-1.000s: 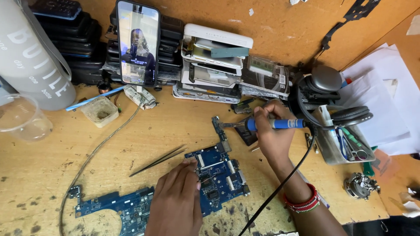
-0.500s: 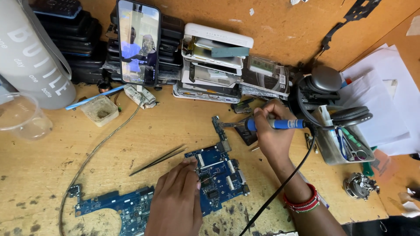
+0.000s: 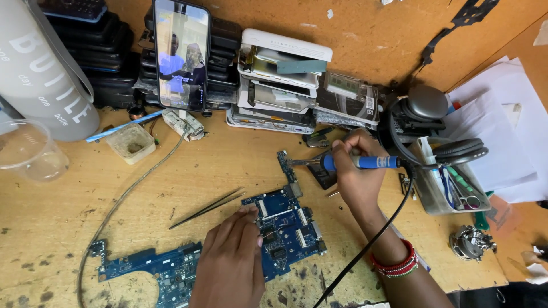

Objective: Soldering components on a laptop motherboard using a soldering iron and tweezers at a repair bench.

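A blue circuit board (image 3: 285, 228) lies on the wooden workbench (image 3: 200, 171) near its front edge. My left hand (image 3: 231, 265) rests flat on the board, fingertips pressing near its middle. My right hand (image 3: 354, 177) grips a blue-handled soldering iron (image 3: 365, 162); the metal tip points left, above a small narrow board (image 3: 287, 165) beyond the big one. A black cable (image 3: 365, 245) runs from the iron down past my wrist, which wears red bead bracelets (image 3: 394, 265). Black tweezers (image 3: 208, 208) lie to the left of the board.
A phone (image 3: 182, 54) with a lit screen leans against stacked devices (image 3: 279, 80) at the back. A grey bottle (image 3: 40, 74) and clear cup (image 3: 28, 151) stand at left. A tool tray (image 3: 451, 185), headphones (image 3: 456, 151) and white papers (image 3: 502, 125) are at right.
The picture on the phone's screen has changed. Both hands and the soldering iron stay about where they were.
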